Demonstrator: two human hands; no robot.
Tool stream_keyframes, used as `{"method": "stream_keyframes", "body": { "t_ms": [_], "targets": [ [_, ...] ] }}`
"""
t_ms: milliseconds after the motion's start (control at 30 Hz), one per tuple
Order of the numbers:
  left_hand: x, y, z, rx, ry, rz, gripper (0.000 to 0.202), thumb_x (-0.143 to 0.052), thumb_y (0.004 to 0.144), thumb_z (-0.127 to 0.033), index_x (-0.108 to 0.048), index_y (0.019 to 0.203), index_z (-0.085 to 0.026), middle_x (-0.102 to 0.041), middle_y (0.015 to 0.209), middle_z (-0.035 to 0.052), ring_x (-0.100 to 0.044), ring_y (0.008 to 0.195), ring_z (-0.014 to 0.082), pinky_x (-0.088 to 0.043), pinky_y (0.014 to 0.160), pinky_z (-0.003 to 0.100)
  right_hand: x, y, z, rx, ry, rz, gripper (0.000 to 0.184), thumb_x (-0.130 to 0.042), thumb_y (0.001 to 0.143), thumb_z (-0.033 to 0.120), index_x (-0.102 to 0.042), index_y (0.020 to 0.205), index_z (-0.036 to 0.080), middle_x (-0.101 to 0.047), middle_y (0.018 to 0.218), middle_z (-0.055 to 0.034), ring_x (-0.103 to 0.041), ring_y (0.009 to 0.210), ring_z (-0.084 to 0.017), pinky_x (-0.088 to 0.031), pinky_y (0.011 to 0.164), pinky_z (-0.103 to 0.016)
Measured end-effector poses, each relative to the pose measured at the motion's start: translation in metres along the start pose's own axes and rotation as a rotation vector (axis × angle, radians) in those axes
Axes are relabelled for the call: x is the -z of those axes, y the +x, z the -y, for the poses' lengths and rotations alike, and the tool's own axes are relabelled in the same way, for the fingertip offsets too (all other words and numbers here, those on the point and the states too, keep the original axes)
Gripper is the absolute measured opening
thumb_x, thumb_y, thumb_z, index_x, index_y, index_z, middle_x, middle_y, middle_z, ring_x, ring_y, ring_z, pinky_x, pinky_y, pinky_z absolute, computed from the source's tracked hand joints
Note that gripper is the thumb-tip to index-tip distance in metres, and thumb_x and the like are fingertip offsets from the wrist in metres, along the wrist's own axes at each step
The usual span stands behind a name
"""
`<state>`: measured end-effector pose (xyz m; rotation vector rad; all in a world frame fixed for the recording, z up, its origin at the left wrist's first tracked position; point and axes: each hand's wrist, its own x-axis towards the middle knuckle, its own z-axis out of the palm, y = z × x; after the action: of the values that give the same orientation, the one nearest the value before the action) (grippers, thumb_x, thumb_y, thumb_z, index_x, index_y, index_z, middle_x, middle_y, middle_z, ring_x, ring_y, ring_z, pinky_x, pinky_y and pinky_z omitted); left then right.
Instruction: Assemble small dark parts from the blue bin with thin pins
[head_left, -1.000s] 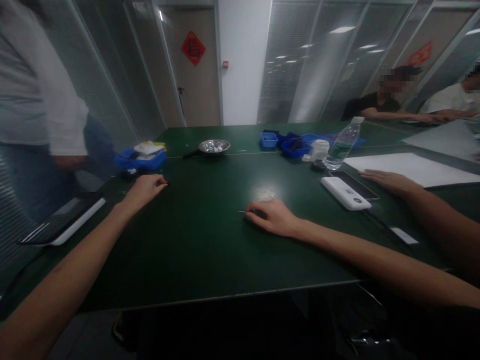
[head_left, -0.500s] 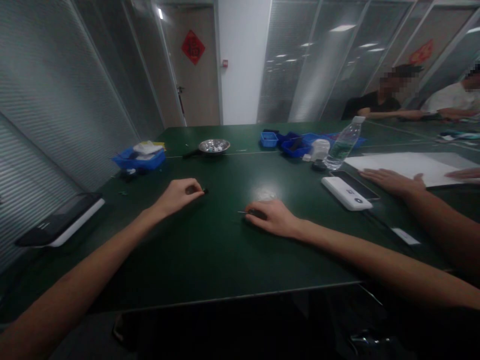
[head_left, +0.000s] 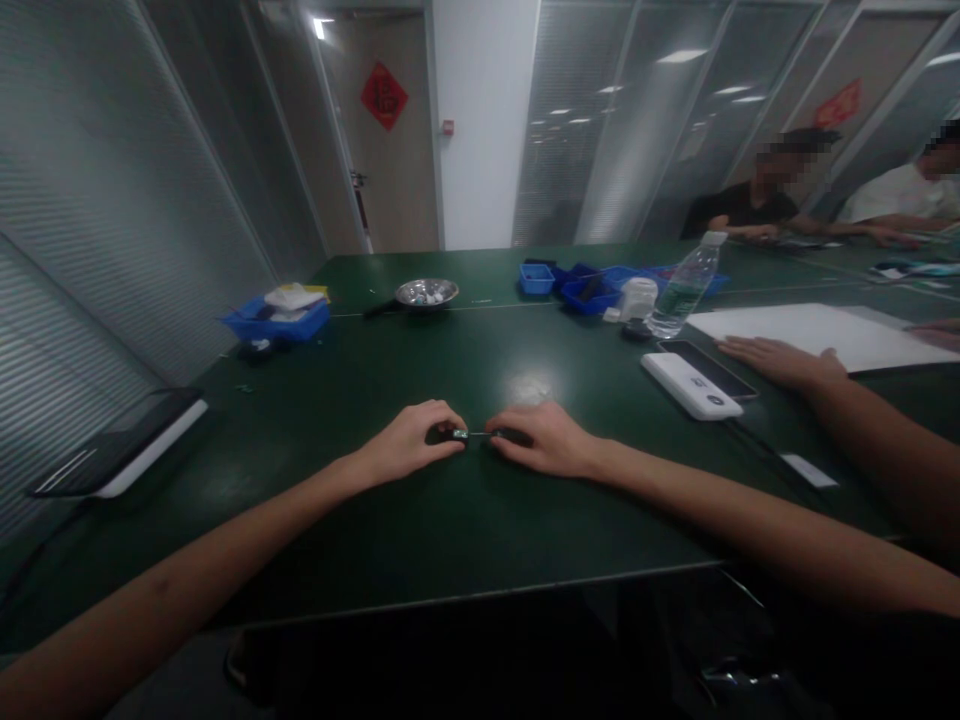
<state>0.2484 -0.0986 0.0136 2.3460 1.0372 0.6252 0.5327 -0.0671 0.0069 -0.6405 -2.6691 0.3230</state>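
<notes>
My left hand [head_left: 409, 440] is closed in a pinch on a small dark piece with green bits [head_left: 460, 435]; its exact kind is too small to make out. Facing it, my right hand [head_left: 546, 438] grips a thin metal rod [head_left: 480, 433] by a dark end mostly hidden in the fingers. The rod points left, and its tip lies at or very close to the small piece; I cannot tell whether they touch. Both hands are low over the green table [head_left: 420, 540], a short gap between their fingertips.
A metal bowl [head_left: 426, 293] of small parts and a blue basket [head_left: 279, 318] stand further back. On the right are a plastic bottle [head_left: 684, 287], a white power bank [head_left: 691, 386], a phone [head_left: 709, 368] and another person's hand [head_left: 787, 362] on white paper [head_left: 847, 332].
My left hand has moved right and nearer to me, bringing the small piece up to the rod's tip. My right hand has hardly moved.
</notes>
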Motion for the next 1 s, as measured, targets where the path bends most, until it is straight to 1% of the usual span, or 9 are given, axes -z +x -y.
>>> {"method": "stream_keyframes", "body": {
  "t_ms": [100,300,433,700,900,1000],
  "targets": [
    [-0.002,0.001,-0.001,-0.008,-0.010,0.000,0.017,-0.067,0.097,-0.031,-0.072,0.108,-0.020,-0.068,0.105,0.0070,-0.064,0.092,0.0195,-0.051,0.081,0.032,0.000,0.000,0.000,0.007,-0.002,0.007,0.029,-0.051,0.105,0.038,-0.067,0.121,0.020,-0.073,0.099,-0.0057,-0.064,0.073,-0.014,-0.043,0.065,-0.025],
    [-0.004,0.000,0.001,-0.013,0.001,-0.022,0.018,-0.067,0.096,-0.032,-0.072,0.109,-0.020,-0.068,0.103,0.0071,-0.063,0.092,0.0199,-0.051,0.081,0.032,-0.002,-0.002,-0.001,-0.001,-0.007,-0.035,0.025,-0.054,0.102,0.035,-0.069,0.115,0.020,-0.072,0.090,-0.0042,-0.061,0.066,-0.013,-0.042,0.063,-0.026],
    [-0.005,0.001,0.001,-0.034,0.001,-0.017,0.019,-0.067,0.097,-0.034,-0.072,0.109,-0.021,-0.068,0.104,0.0073,-0.063,0.093,0.0206,-0.051,0.082,0.033,0.000,-0.001,0.000,0.010,-0.008,0.007,0.026,-0.054,0.102,0.035,-0.069,0.119,0.020,-0.073,0.096,-0.0054,-0.064,0.072,-0.015,-0.044,0.066,-0.026],
    [-0.009,0.004,-0.001,-0.066,0.000,0.018,0.019,-0.067,0.098,-0.033,-0.072,0.112,-0.021,-0.067,0.105,0.0064,-0.061,0.095,0.0204,-0.048,0.083,0.033,0.002,0.000,0.003,0.048,0.023,0.018,0.028,-0.051,0.105,0.036,-0.068,0.121,0.019,-0.073,0.100,-0.0067,-0.065,0.077,-0.015,-0.047,0.068,-0.026],
    [-0.014,0.007,-0.003,-0.064,-0.012,0.020,0.020,-0.069,0.096,-0.033,-0.071,0.111,-0.020,-0.066,0.104,0.0061,-0.061,0.093,0.0199,-0.048,0.081,0.032,-0.003,0.001,0.001,0.079,-0.002,0.022,0.030,-0.049,0.108,0.038,-0.067,0.124,0.020,-0.073,0.106,-0.0070,-0.067,0.078,-0.015,-0.047,0.068,-0.027],
    [-0.014,0.007,-0.003,-0.037,-0.041,0.007,0.027,-0.071,0.095,-0.034,-0.069,0.118,-0.021,-0.066,0.104,0.0054,-0.061,0.092,0.0194,-0.048,0.080,0.032,-0.004,0.000,0.000,0.080,0.014,0.018,0.031,-0.049,0.108,0.039,-0.065,0.126,0.019,-0.073,0.109,-0.0079,-0.068,0.080,-0.016,-0.049,0.070,-0.027]
  ]
}}
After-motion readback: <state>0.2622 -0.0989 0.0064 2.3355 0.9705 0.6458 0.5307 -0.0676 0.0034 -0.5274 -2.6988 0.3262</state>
